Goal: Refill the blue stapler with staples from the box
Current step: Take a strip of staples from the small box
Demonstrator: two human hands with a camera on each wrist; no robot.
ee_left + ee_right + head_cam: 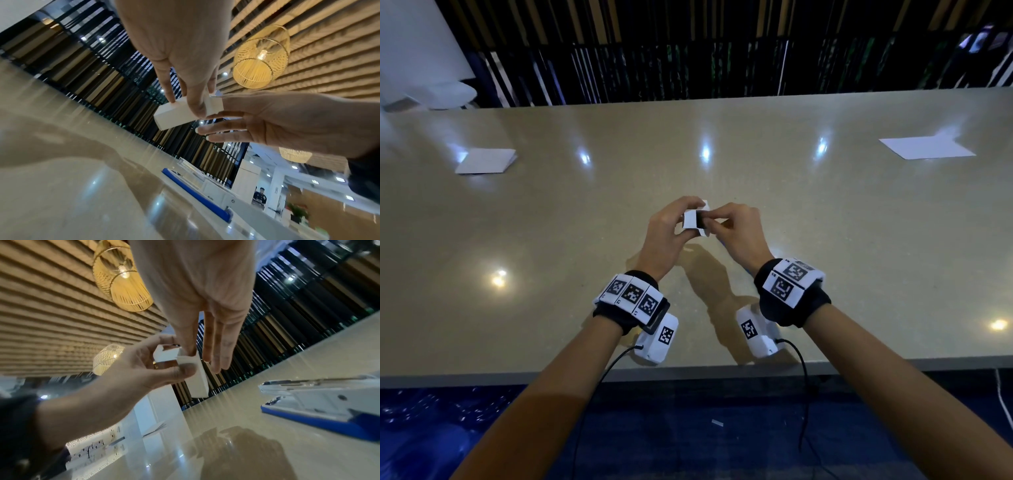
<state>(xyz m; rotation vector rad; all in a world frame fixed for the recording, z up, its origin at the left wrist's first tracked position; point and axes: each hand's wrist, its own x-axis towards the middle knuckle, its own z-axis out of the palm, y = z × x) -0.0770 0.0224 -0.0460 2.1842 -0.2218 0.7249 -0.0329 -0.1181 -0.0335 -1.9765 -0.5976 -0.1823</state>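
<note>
From the head view, the left hand [671,224] and right hand [736,229] meet above the table [825,212], both pinching a small white box [693,219] with a dark opening showing; the stapler is hidden here.

The left wrist view shows the left fingers [170,94] gripping the box's body while the blue stapler [197,193] lies open on the table just below.

In the right wrist view, the right fingers [188,344] pinch the box's end flap. Pulled too hard, the flap could tear, or a tilted box might spill staples across the table.
</note>
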